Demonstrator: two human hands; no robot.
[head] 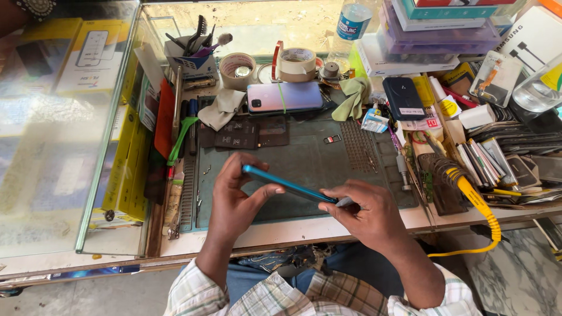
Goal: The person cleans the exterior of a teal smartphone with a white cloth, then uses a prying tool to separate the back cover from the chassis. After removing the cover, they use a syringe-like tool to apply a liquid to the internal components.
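left hand curls its fingers around a blue phone held edge-up; right hand pinches its other end. yellow boxes stand behind glass at left.

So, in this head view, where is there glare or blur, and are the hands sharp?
Head view: daylight glare whitens the glass counter top at the left, blurring the boxes beneath; the left hand, right hand and the blue phone they hold edge-on are sharp; wide-lens distortion bends the bench edge.
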